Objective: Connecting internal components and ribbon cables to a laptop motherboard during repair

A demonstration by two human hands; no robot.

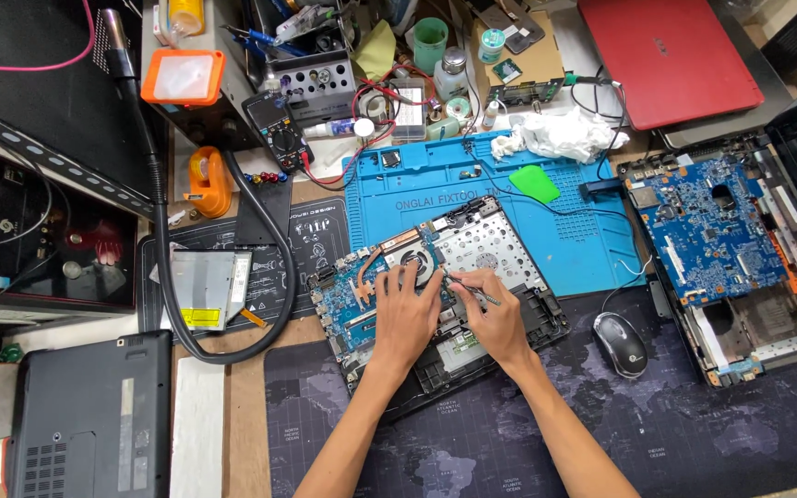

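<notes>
Two hands work mid-frame on our opened laptop (435, 290): left hand (405, 314) spread flat, gripping nothing; right hand (495, 318) pinching a slim metal tool (472, 290). We judge a slip could scratch the blue board (362, 304).

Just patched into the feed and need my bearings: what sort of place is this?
Most likely an electronics repair bench. An opened laptop lies under both hands, a second stripped laptop with a bare blue circuit board sits to the right, and a multimeter stands beside a blue work mat.
</notes>
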